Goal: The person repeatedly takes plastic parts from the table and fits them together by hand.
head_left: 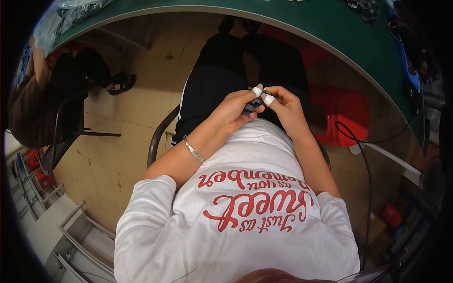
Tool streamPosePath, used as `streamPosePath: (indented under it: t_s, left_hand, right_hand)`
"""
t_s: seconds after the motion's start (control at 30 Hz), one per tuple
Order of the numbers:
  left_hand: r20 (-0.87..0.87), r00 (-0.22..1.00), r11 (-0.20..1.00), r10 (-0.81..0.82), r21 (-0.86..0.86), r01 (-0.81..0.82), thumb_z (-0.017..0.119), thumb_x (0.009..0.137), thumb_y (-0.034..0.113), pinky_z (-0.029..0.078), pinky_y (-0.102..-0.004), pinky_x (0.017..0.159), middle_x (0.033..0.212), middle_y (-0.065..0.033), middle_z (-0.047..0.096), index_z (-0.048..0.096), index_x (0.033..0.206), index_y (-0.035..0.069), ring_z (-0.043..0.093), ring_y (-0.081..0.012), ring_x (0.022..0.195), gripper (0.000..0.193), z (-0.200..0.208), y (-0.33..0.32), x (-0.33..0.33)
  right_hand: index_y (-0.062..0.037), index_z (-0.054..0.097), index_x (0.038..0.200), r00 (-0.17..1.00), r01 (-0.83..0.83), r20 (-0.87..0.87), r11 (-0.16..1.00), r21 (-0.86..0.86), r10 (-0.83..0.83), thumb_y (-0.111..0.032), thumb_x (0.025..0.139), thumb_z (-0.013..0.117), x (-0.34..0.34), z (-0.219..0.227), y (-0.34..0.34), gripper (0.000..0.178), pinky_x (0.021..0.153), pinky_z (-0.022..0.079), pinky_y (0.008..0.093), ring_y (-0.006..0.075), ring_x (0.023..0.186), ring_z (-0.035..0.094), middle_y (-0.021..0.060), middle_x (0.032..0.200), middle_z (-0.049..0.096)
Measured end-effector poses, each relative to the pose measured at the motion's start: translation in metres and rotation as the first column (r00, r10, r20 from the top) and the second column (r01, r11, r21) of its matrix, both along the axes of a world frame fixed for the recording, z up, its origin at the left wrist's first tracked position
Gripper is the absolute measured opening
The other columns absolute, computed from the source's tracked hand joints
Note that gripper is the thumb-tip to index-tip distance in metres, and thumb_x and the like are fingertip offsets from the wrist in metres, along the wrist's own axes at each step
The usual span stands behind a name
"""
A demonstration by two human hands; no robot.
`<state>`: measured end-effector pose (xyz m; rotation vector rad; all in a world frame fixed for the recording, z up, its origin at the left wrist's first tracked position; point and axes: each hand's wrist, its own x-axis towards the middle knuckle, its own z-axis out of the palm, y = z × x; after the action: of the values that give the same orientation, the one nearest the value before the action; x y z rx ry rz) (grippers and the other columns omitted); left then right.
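Above my lap, my two hands meet around a small dark grey part [250,106], too small and covered to name. My left hand [236,108] is closed on it, with the part showing between thumb and fingers. From the other side my right hand [287,104] pinches at the same part with thumb and forefinger. White tape wraps both thumbs. A silver bracelet [193,149] circles my left wrist.
A green table [292,16] curves ahead, with dark parts [364,8] and a blue tray [408,59] on it. A red bin [340,115] and black cable [367,179] are at right. Another person [33,104] sits at left. Metal racks [85,231] stand lower left.
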<state>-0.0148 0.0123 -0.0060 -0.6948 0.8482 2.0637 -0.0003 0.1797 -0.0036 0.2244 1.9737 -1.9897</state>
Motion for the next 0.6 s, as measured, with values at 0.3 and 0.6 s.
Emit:
streamPosePath:
  t_s: [0.3,0.6]
  left_hand:
    - [-0.073,0.996,0.995,-0.049,-0.094,0.042,0.054,0.097,0.02,0.046,-0.0212,0.053,0.084,-0.0057,0.062,0.056,0.092,0.007,0.063,-0.0128,0.071,0.015,0.008,0.005,0.002]
    - [-0.029,0.999,0.998,-0.022,-0.067,0.02,0.055,0.096,0.021,0.045,-0.021,0.051,0.082,-0.0066,0.062,0.056,0.09,0.006,0.062,-0.012,0.068,0.016,0.009,0.003,0.001]
  right_hand:
    - [0.002,0.064,0.102,0.997,0.05,0.07,0.983,-0.177,-0.038,-0.003,0.087,0.058,0.002,-0.008,0.004,0.017,0.077,0.048,0.0221,0.0081,0.083,0.06,0.0042,0.091,0.065]
    - [0.0027,0.064,0.099,0.991,-0.036,0.127,0.994,-0.106,0.05,-0.002,0.083,0.063,-0.006,0.006,0.01,0.017,0.07,0.049,0.0232,0.0092,0.074,0.059,0.0049,0.088,0.065]
